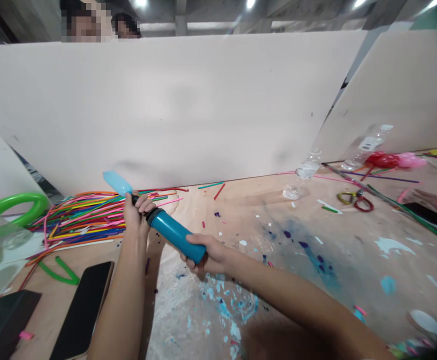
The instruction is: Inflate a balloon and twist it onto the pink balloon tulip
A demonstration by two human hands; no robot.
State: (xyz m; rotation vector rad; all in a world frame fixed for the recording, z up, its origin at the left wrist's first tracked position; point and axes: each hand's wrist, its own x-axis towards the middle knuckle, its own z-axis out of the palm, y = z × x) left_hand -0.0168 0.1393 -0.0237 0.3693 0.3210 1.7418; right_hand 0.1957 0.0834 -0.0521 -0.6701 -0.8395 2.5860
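Observation:
A blue hand balloon pump [175, 233] is held tilted above the table, between both hands. My left hand [139, 210] is closed round its black nozzle end, where a partly inflated light-blue balloon [116, 183] sticks out to the upper left. My right hand [206, 252] wraps round the lower end of the pump's blue barrel. Just behind my left hand lies a bundle of long, thin, multicoloured balloons [90, 220].
A tall white panel [203, 110] borders the table's back. At left are a phone [85, 310], a dark box [6, 325] and a green balloon ring [17, 202]. Scissors [357, 197] and clear bottles [368, 145] are at right, near another person's hand [434, 202].

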